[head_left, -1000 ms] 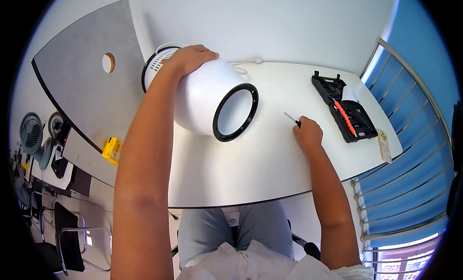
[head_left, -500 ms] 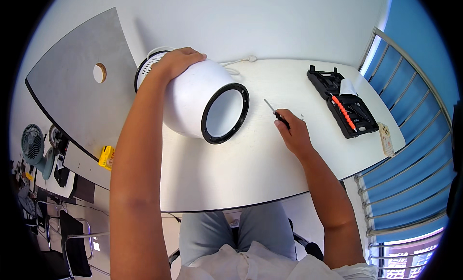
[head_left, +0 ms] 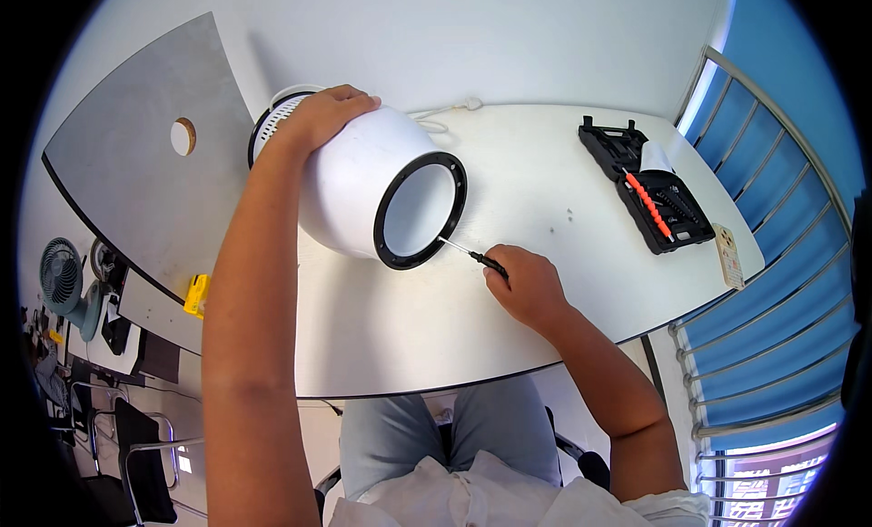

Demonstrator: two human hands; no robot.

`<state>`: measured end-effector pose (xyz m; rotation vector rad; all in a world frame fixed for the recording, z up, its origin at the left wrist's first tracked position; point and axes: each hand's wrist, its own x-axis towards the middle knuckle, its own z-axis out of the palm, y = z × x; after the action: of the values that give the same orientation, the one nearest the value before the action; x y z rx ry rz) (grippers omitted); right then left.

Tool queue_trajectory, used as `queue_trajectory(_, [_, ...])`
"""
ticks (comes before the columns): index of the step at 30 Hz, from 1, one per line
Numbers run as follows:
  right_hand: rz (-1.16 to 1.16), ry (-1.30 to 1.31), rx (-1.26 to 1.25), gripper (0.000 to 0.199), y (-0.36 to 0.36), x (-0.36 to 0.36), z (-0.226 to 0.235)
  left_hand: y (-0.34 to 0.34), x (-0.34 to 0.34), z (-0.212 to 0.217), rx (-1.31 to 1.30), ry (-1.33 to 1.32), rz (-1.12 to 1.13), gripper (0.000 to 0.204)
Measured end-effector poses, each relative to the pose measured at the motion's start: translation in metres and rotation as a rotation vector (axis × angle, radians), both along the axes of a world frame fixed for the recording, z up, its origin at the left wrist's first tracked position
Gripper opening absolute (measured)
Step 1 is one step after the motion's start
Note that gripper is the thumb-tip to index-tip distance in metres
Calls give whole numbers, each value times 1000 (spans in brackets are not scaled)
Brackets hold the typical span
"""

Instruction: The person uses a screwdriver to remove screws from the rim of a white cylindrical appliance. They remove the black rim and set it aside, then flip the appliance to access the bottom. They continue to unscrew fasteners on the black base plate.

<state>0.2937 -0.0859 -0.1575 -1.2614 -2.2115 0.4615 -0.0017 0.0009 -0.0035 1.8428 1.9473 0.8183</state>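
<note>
A large white rounded appliance housing [head_left: 350, 187] lies on its side on the white table [head_left: 518, 177], its black-rimmed round end turned toward the right. Spread over the top of the housing, near its slotted end, is my left hand [head_left: 325, 118], fingers laid out on the surface. My right hand [head_left: 531, 289] is closed round the black handle of a screwdriver [head_left: 468, 251]. The screwdriver's metal tip meets the lower right part of the black rim [head_left: 391, 246]. Several tiny dark pieces, likely screws [head_left: 569, 213], lie on the tabletop right of the housing.
An open black tool case [head_left: 668, 220] with an orange flexible shaft [head_left: 647, 203] sits at the right, beside a pale remote control [head_left: 728, 256]. A white cord [head_left: 445, 114] lies behind the housing. A grey panel [head_left: 136, 155] and yellow box [head_left: 196, 295] are at the left.
My right hand has moved left and slightly toward me, bringing the screwdriver's tip to the black rim. My left hand stays on the housing.
</note>
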Motion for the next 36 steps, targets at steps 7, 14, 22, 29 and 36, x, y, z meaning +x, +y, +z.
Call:
queue_trajectory(7, [-19, -84, 190, 10, -13, -1, 1, -2, 2, 2, -20, 20, 14, 60])
queue_trajectory(14, [-91, -176, 245, 13, -30, -13, 8, -1, 2, 0, -17, 55, 25, 60])
queue_trajectory(22, [-128, -173, 213, 13, -32, -17, 10, 2, -3, -2, 33, 83, 26, 60])
queue_trajectory(29, [-138, -123, 232, 14, -32, -16, 6, 4, -4, -3, 40, 107, 18, 60])
queue_trajectory(36, [-132, -113, 244, 15, -31, -16, 8, 4, -6, -3, 31, 88, 13, 60])
